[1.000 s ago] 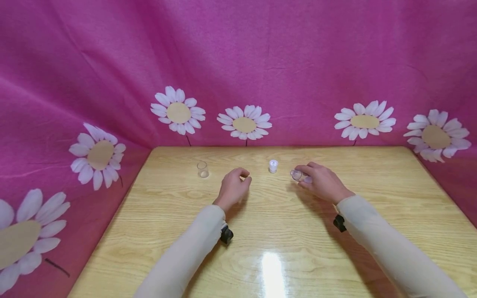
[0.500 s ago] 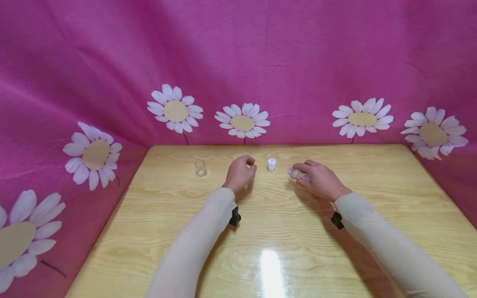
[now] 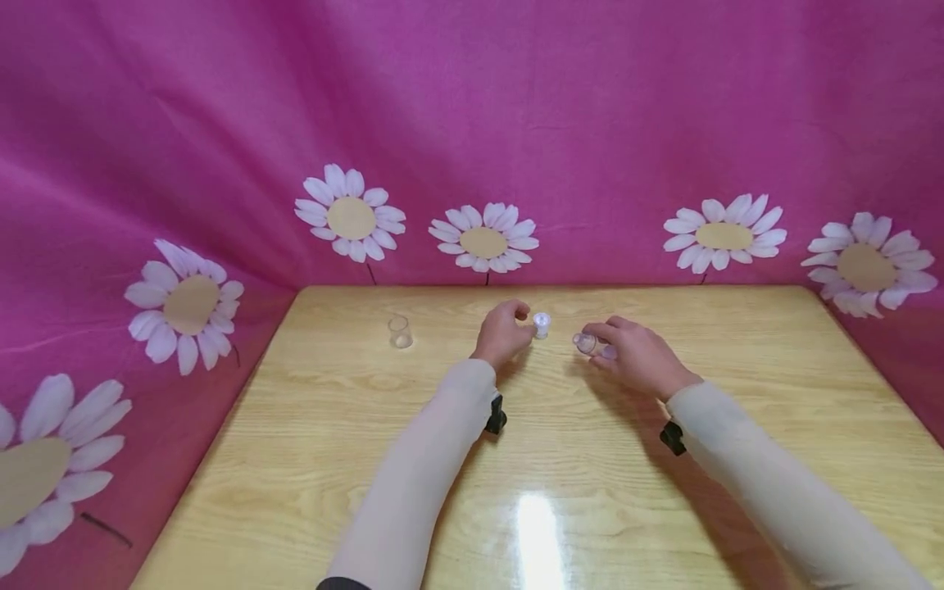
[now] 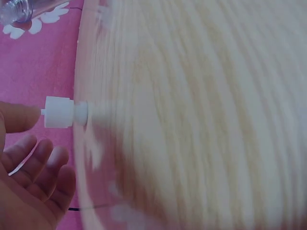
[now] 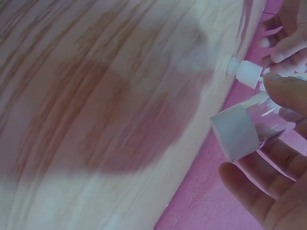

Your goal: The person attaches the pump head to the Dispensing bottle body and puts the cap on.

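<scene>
A small white pump head (image 3: 542, 324) stands on the table in the head view, its flared end down and its collar up. My left hand (image 3: 505, 333) is just left of it, thumb and fingers spread apart; in the left wrist view the thumb tip lies close to the stem of the pump head (image 4: 58, 112), and contact cannot be told. My right hand (image 3: 638, 356) grips a small clear bottle with a white base (image 5: 235, 132), tilted above the table with its neck toward the left. A clear open cap (image 3: 401, 332) stands further left.
The wooden table (image 3: 354, 426) ends at a pink cloth (image 3: 590, 139) printed with white daisies, behind and at both sides. A bright light reflection (image 3: 540, 541) lies on the front of the table.
My left hand has moved right and slightly away from me, from between the clear cap and the pump head to beside the pump head. The right hand keeps the bottle in nearly the same place.
</scene>
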{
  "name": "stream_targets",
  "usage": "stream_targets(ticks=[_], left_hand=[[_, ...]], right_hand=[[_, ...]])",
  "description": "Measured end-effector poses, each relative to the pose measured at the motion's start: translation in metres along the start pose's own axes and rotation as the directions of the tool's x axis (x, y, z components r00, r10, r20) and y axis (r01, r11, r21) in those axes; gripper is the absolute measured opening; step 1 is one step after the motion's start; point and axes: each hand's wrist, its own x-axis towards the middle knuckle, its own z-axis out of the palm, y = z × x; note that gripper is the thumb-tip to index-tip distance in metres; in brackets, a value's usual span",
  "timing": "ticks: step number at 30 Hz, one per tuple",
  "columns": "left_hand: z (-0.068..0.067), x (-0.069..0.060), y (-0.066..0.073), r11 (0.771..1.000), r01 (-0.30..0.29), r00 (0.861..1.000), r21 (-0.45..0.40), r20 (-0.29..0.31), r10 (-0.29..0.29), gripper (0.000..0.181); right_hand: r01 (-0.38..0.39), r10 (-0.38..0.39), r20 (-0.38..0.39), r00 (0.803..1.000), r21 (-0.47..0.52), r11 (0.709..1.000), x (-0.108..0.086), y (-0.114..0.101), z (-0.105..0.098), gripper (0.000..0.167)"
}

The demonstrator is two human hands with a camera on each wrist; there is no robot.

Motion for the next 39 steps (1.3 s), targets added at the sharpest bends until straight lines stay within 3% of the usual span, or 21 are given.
stream_targets(ticks=[6, 12, 19, 29, 39], left_hand=[[0.009, 0.005, 0.002, 0.993, 0.052, 0.996, -0.107, 0.075, -0.044, 0.049], [0.011, 0.007, 0.001, 0.995, 0.061, 0.995, -0.077, 0.081, -0.055, 0.055], [0.011, 0.007, -0.006, 0.998, 0.068, 0.996, -0.019, 0.055, -0.067, 0.036], [0.009, 0.007, -0.007, 0.991, 0.068, 0.997, -0.113, 0.034, -0.065, 0.033], [-0.008, 0.006, -0.003, 0.979, -0.017, 1.0, -0.204, -0.023, 0.013, 0.038]], right_hand=[[0.002, -0.002, 0.017, 1.0, 0.009, 1.0, -0.002, -0.002, 0.003, 0.042], [0.005, -0.005, -0.004, 1.0, 0.013, 1.0, 0.001, -0.005, 0.004, 0.042], [-0.012, 0.012, 0.019, 1.0, -0.003, 1.0, 0.002, -0.009, 0.004, 0.043], [0.01, -0.01, -0.006, 1.0, -0.017, 1.0, 0.004, -0.008, 0.004, 0.041], [0.008, -0.008, -0.007, 1.0, -0.01, 1.0, 0.009, -0.01, 0.0, 0.042]])
